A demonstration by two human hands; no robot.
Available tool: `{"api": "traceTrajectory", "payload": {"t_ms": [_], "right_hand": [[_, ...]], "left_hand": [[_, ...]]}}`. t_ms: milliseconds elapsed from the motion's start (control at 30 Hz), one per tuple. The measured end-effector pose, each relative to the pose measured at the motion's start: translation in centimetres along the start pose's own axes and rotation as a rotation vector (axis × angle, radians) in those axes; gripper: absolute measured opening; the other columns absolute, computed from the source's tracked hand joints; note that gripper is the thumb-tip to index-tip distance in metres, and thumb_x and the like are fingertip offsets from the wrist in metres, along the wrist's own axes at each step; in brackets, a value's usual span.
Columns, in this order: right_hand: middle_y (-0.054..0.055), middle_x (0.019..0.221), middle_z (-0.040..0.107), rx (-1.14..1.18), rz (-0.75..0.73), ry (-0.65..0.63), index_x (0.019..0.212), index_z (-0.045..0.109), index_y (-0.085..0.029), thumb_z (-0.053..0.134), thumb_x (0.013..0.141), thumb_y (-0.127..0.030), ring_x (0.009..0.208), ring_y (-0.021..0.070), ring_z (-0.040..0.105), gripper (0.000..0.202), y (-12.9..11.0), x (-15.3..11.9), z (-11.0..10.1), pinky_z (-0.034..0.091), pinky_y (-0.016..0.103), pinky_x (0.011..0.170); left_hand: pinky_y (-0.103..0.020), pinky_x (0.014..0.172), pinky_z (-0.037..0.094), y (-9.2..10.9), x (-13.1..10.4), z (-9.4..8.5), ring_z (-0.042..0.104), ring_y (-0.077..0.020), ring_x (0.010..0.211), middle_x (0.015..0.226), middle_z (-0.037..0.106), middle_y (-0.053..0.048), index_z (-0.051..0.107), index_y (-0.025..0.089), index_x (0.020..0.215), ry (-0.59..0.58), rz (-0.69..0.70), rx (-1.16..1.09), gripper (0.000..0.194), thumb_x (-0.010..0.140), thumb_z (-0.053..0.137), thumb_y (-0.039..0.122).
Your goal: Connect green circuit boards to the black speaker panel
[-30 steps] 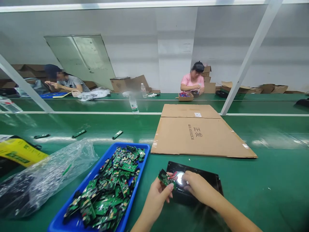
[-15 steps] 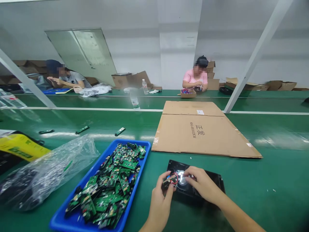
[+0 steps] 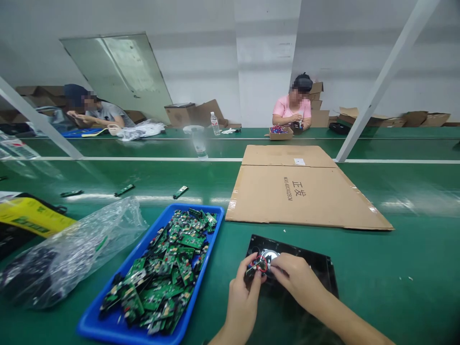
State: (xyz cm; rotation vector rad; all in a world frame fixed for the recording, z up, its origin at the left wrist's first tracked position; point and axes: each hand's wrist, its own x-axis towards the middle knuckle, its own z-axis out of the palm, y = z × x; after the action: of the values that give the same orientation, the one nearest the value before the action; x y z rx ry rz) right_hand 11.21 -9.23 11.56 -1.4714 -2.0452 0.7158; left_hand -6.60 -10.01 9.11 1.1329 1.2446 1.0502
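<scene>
A small circuit board (image 3: 251, 273) with red wires (image 3: 265, 262) is pinched between the thumb and fingers of my left hand (image 3: 243, 292). The fingers of my right hand (image 3: 296, 278) are closed at the wires' right side, where they appear to grip an end; the fingertips partly hide it. Beneath both hands lies a flat black panel (image 3: 319, 268) with a round silver speaker (image 3: 269, 255) set in it. To the left, a blue tray (image 3: 220, 225) holds a heap of green circuit boards (image 3: 172, 268).
Beyond the panel lies a flattened cardboard sheet (image 3: 266, 196). A clear plastic bag (image 3: 82, 249) and a yellow-black package (image 3: 32, 215) are at left. Several loose boards (image 3: 180, 192) lie behind the tray. Two people (image 3: 293, 108) sit across the green table (image 3: 395, 268).
My right hand has moved slightly left and down, closer to my left hand and the wires. The board in my left hand has tilted a little. The view has shifted slightly.
</scene>
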Motion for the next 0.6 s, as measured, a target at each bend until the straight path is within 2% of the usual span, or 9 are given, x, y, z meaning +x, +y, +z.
{"api": "traceTrajectory", "payload": {"t_ms": [167, 367, 600], "right_hand": [[0.005, 0.084, 0.069, -0.095, -0.055, -0.029, 0.085, 0.068, -0.020, 0.046, 0.099, -0.021, 0.074, 0.0163, 0.063, 0.026, 0.0, 0.2, 0.0, 0.045, 0.025, 0.066], [0.005, 0.087, 0.071, -0.193, 0.018, -0.094, 0.084, 0.070, -0.019, 0.050, 0.097, -0.018, 0.078, 0.0174, 0.065, 0.024, -0.6, 0.3, -0.1, 0.045, 0.026, 0.067], [0.007, 0.086, 0.073, -0.279, 0.091, -0.156, 0.081, 0.070, -0.017, 0.050, 0.095, -0.019, 0.078, 0.0196, 0.066, 0.025, -1.2, 0.6, -0.5, 0.044, 0.027, 0.065]], "left_hand": [[-0.035, 0.086, 0.065, 0.0, 0.2, 0.3, 0.078, -0.0265, 0.092, 0.116, 0.078, -0.011, 0.065, 0.018, 0.126, -0.014, -0.013, -0.006, 0.061, 0.084, 0.066, 0.063], [-0.035, 0.084, 0.065, -0.1, 0.3, 0.3, 0.078, -0.0265, 0.091, 0.110, 0.080, -0.011, 0.067, 0.019, 0.120, -0.039, 0.002, 0.038, 0.051, 0.087, 0.065, 0.058], [-0.030, 0.077, 0.063, -0.6, 0.2, 0.4, 0.078, -0.0237, 0.081, 0.101, 0.081, -0.010, 0.068, 0.020, 0.118, -0.080, 0.131, 0.198, 0.039, 0.093, 0.058, 0.048]]}}
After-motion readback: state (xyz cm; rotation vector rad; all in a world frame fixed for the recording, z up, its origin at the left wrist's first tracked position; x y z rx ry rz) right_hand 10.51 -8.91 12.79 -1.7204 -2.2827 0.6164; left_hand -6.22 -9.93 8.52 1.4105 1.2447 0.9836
